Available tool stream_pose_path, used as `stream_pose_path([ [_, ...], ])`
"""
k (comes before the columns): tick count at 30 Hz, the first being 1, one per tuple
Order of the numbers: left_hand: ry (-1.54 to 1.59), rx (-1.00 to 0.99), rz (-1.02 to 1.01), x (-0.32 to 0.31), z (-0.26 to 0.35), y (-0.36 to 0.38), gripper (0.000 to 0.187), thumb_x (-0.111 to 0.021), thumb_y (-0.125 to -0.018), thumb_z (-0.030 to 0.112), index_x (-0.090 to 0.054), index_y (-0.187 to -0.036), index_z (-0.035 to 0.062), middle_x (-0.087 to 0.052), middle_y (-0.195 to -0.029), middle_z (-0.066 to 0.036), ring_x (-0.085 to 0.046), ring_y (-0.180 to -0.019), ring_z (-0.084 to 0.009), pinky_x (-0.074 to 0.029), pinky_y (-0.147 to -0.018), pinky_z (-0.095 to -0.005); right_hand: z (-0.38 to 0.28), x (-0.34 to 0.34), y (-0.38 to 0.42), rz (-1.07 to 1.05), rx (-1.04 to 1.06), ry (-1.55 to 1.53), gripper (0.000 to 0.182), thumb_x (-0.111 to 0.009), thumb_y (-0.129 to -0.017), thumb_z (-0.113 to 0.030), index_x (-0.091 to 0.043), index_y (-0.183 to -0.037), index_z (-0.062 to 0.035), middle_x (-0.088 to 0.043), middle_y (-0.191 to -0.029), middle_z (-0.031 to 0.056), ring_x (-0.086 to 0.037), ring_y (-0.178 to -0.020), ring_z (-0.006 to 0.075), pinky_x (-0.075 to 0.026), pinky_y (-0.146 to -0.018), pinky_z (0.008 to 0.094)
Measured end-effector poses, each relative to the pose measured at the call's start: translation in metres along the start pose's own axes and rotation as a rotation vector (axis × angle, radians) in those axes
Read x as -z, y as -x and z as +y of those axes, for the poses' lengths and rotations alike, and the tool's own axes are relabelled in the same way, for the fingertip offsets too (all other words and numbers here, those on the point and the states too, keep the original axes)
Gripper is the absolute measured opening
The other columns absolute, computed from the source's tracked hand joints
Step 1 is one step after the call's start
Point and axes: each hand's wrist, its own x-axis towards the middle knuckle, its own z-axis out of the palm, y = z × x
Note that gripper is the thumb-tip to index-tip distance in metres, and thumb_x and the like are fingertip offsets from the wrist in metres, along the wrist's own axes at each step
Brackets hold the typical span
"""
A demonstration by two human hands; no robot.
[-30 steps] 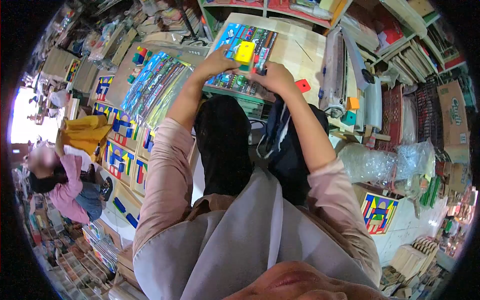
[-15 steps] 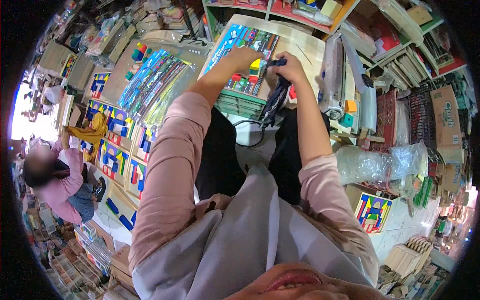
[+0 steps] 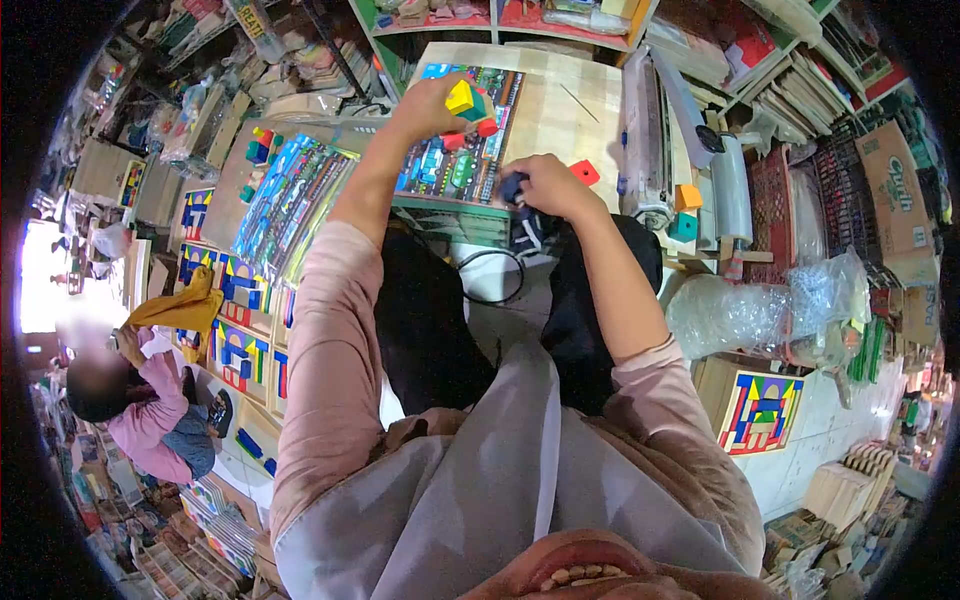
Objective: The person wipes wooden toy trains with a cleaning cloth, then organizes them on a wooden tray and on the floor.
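Note:
My left hand [image 3: 438,106] is wrapped round a small block toy [image 3: 468,106] with yellow, green and red parts. It is over the upper part of a printed puzzle sheet [image 3: 478,170] on the wooden worktop [image 3: 560,75]. Near the worktop's front edge, my right hand [image 3: 545,187] grips a dark cloth [image 3: 527,222], which hangs down past the edge. A red block with a hole [image 3: 585,172] lies just right of my right hand.
Left stands a stack of printed sheets [image 3: 290,190] beside another block toy [image 3: 262,145]. Right of the worktop are a long sealing device [image 3: 655,135], orange [image 3: 688,196] and teal blocks [image 3: 684,228]. A person [image 3: 150,410] handles yellow cloth [image 3: 180,308] at far left.
My hands have moved apart: the left with the toy up and left, the right with the cloth down. The red block now shows fully. The view has shifted, and the other person's yellow cloth is spread wider.

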Motion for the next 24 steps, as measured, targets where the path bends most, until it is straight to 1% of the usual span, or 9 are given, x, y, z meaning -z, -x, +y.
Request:
stream_pose_path([
  [3, -0.118, -0.077, -0.113, -0.027, -0.006, -0.02, 0.065, -0.078, -0.052, 0.017, -0.05, -0.11, 0.0168, -0.061, -0.084, -0.015, -0.058, -0.081, -0.0339, -0.045, -0.07, -0.0426, 0.001, -0.013, 0.004, 0.018, 0.203, -0.051, 0.033, -0.055, -0.068, 0.002, -0.062, -0.099, -0.0065, -0.063, -0.087, 0.0182, -0.061, -0.079, 0.0322, -0.047, -0.073, 0.0363],
  [5, -0.33, -0.12, -0.255, -0.047, -0.009, -0.031, 0.067, -0.079, -0.051, 0.018, -0.049, -0.11, 0.017, -0.061, -0.092, -0.015, -0.058, -0.084, -0.0345, -0.046, -0.07, -0.0398, -0.007, -0.01, 0.009, -0.084, 0.133, -0.001, 0.032, -0.055, -0.068, 0.001, -0.062, -0.099, -0.0068, -0.062, -0.088, 0.0181, -0.06, -0.08, 0.0328, -0.047, -0.073, 0.0368],
  [8, -0.312, -0.131, -0.353, -0.051, 0.001, -0.037, 0.088, -0.08, -0.05, 0.022, -0.037, -0.127, 0.0209, -0.054, -0.112, -0.016, -0.05, -0.104, -0.0363, -0.04, -0.083, -0.0468, -0.012, -0.011, 0.016, -0.249, -0.032, 0.065, 0.034, -0.056, -0.063, 0.0, -0.063, -0.095, -0.0064, -0.061, -0.092, 0.0177, -0.059, -0.086, 0.0331, -0.047, -0.077, 0.0385],
  [9, -0.354, -0.134, -0.362, -0.043, 0.009, -0.037, 0.095, -0.08, -0.051, 0.025, -0.032, -0.132, 0.0213, -0.051, -0.118, -0.017, -0.045, -0.111, -0.0368, -0.036, -0.088, -0.0504, -0.006, -0.014, 0.018, -0.192, 0.094, 0.065, 0.034, -0.057, -0.062, 0.0, -0.062, -0.094, -0.0053, -0.061, -0.092, 0.0173, -0.059, -0.086, 0.0332, -0.047, -0.076, 0.0385],
  [11, -0.215, -0.171, -0.151, -0.026, 0.0, -0.028, 0.101, -0.078, -0.055, 0.034, -0.022, -0.138, 0.0207, -0.048, -0.122, -0.017, -0.039, -0.118, -0.036, -0.028, -0.094, -0.0558, 0.007, -0.024, 0.013, -0.143, 0.27, 0.033, 0.033, -0.059, -0.059, 0.0, -0.059, -0.092, -0.0022, -0.06, -0.092, 0.0168, -0.058, -0.087, 0.0337, -0.046, -0.076, 0.0382],
  [16, -0.162, -0.019, 0.425, 0.027, -0.12, 0.022, 0.083, -0.071, -0.061, 0.048, -0.039, -0.129, 0.0116, -0.05, -0.118, -0.019, -0.044, -0.113, -0.0346, -0.035, -0.094, -0.0443, -0.022, -0.011, 0.019, -0.318, 0.127, -0.012, 0.032, -0.057, -0.068, 0.003, -0.059, -0.1, -0.0035, -0.059, -0.096, 0.0198, -0.056, -0.089, 0.0365, -0.045, -0.077, 0.039],
  [21, -0.288, 0.546, 0.664, 0.075, -0.265, 0.152, 0.066, -0.071, -0.066, 0.036, -0.047, -0.12, 0.0065, -0.052, -0.113, -0.021, -0.049, -0.106, -0.0343, -0.04, -0.089, -0.0411, -0.069, 0.005, 0.015, -0.467, 0.203, -0.131, 0.035, -0.057, -0.07, 0.004, -0.054, -0.105, -0.0001, -0.056, -0.104, 0.019, -0.052, -0.1, 0.0356, -0.042, -0.087, 0.0371],
  [23, -0.235, 0.737, 0.869, 0.088, -0.323, 0.207, 0.055, -0.069, -0.071, 0.033, -0.05, -0.118, 0.0126, -0.062, -0.1, -0.015, -0.055, -0.1, -0.0344, -0.04, -0.088, -0.0391, -0.068, 0.005, 0.012, -0.554, 0.219, -0.236, 0.037, -0.057, -0.071, 0.002, -0.053, -0.107, -0.001, -0.054, -0.108, 0.0189, -0.052, -0.102, 0.0355, -0.042, -0.089, 0.0377],
  [24, -0.343, 0.92, 0.82, 0.09, -0.371, 0.241, 0.053, -0.068, -0.072, 0.035, -0.051, -0.117, 0.0157, -0.062, -0.102, -0.015, -0.055, -0.101, -0.0337, -0.041, -0.087, -0.0388, -0.067, 0.006, 0.01, -0.598, 0.157, -0.235, 0.039, -0.057, -0.072, 0.002, -0.053, -0.11, -0.0029, -0.054, -0.11, 0.0185, -0.052, -0.103, 0.0358, -0.042, -0.088, 0.0372],
])
